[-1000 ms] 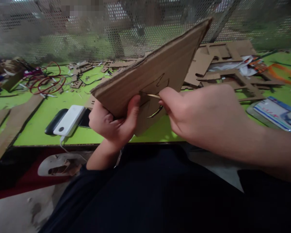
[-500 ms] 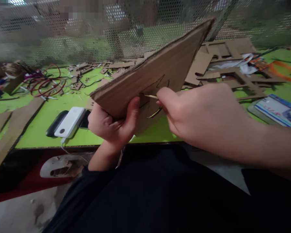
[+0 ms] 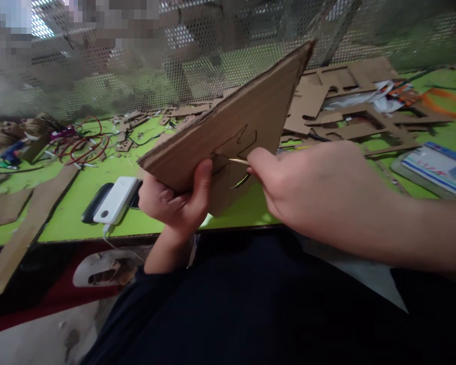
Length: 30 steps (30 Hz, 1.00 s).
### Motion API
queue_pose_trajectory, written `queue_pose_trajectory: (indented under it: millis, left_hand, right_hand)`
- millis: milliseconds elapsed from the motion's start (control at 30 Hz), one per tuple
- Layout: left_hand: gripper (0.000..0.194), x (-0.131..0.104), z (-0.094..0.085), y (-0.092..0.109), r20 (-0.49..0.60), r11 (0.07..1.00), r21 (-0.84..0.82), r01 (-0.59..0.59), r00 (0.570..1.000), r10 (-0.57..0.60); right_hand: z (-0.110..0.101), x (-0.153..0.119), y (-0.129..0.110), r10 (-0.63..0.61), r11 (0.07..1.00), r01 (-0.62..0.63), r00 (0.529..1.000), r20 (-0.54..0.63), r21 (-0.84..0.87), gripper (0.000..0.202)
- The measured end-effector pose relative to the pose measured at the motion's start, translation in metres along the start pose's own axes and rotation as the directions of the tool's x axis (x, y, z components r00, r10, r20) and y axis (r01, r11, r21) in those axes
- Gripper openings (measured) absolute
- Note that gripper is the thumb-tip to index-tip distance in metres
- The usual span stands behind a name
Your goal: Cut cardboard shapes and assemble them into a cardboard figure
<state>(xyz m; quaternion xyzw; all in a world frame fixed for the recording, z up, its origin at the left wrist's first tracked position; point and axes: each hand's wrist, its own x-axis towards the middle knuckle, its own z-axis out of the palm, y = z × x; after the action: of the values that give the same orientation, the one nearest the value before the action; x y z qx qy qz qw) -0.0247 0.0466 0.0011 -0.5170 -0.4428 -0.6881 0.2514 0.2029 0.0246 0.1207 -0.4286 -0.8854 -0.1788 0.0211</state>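
Two bare hands work above the green bench [image 3: 66, 228], with a cardboard piece [image 3: 228, 121] between them. It is held up off the surface at a tilt, its upper edge rising to the right, and dark drawn lines zigzag across the face toward the wearer. The left hand [image 3: 175, 203] has its grip closed on the lower left of the cardboard, thumb flat on the near face and fingers behind. The right hand [image 3: 307, 177] has a narrow grip, thumb and finger pinching a slender, pale pointed tool [image 3: 238, 160]; its tip lies at the drawn lines, though whether it pierces the cardboard I cannot tell. Just below the tool a curved yellow-green sliver [image 3: 240, 181] with a dark edge shows; I cannot tell if it is a slit. Left of the left hand, a white power bank [image 3: 116, 200] with a cable lies beside a black rounded case [image 3: 96, 205], and a long cardboard strip [image 3: 34, 228] overhangs the bench edge. Farther back are red wires [image 3: 81, 147] and small scraps. To the right lie cardboard offcuts [image 3: 361, 124] with openings and a white-and-blue packet [image 3: 435, 170]. Perforated mesh [image 3: 197, 56] stands behind everything.
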Motion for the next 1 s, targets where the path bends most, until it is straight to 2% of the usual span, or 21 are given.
queue_pose_trajectory:
  millis: [167, 367, 567, 667, 867, 1000]
  left_hand:
    - [0.041, -0.002, -0.002, -0.001, 0.076, 0.996, -0.079, 0.034, 0.997, -0.028]
    - [0.048, 0.001, 0.000, 0.002, 0.013, 0.997, 0.004, 0.081, 0.997, -0.081]
    - [0.042, 0.001, 0.000, 0.004, 0.055, 0.989, -0.068, 0.128, 0.991, -0.124]
    - [0.039, 0.002, 0.001, 0.006, 0.035, 0.989, -0.059, 0.135, 0.991, -0.133]
    - [0.046, 0.002, 0.003, 0.008, 0.001, 0.990, -0.057, 0.131, 0.991, -0.131]
    - [0.048, 0.002, 0.002, 0.007, 0.032, 0.983, -0.089, 0.158, 0.987, -0.156]
  right_hand:
    - [-0.004, 0.003, -0.002, -0.002, 1.000, 0.002, 0.999, 0.035, -0.003, 0.032]
    - [-0.007, 0.006, -0.003, -0.019, 1.000, 0.019, 0.997, 0.069, -0.003, 0.034]
    - [-0.009, 0.011, -0.003, 0.017, 0.999, -0.021, 0.993, 0.120, 0.028, 0.039]
    - [-0.012, 0.014, -0.005, 0.008, 0.998, -0.017, 0.990, 0.143, 0.065, 0.042]
    - [-0.005, 0.009, -0.004, 0.085, 0.992, -0.095, 0.989, 0.122, 0.083, 0.038]
    - [-0.002, 0.012, -0.005, 0.065, 0.992, -0.073, 0.994, 0.087, 0.100, 0.040]
